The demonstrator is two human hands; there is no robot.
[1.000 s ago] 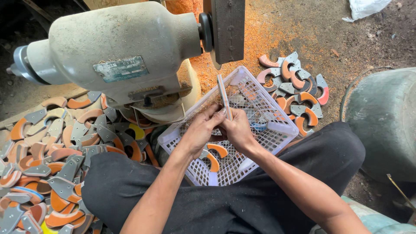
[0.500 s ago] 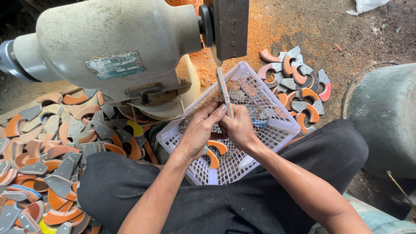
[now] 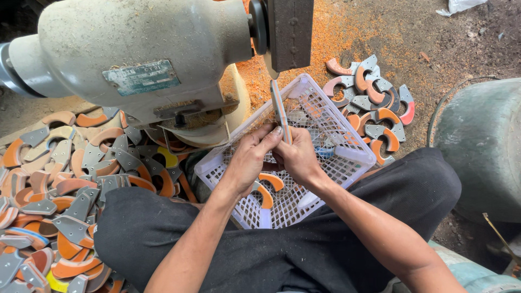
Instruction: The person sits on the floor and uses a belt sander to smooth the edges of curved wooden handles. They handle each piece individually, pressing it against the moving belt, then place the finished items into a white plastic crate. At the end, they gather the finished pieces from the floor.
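Observation:
My left hand [image 3: 251,157] and my right hand [image 3: 297,156] together grip a thin curved grey and orange handle piece [image 3: 280,108], held edge-on and upright. Its top end reaches up to the dark grinding wheel [image 3: 291,32] of a pale bench grinder [image 3: 146,54]. Both hands hover over a white plastic basket [image 3: 325,114] that rests on my lap. Two orange curved pieces [image 3: 270,180] lie in the basket beneath my hands.
A large pile of grey and orange curved pieces [image 3: 59,184] lies at the left. A smaller pile [image 3: 374,103] lies on the ground at the upper right, amid orange dust. A round grey-green container [image 3: 483,146] stands at the right. My crossed legs in black trousers [image 3: 282,244] fill the foreground.
My hands have lifted the handle piece so that its top end now meets the grinding wheel. The view has moved closer to the grinder.

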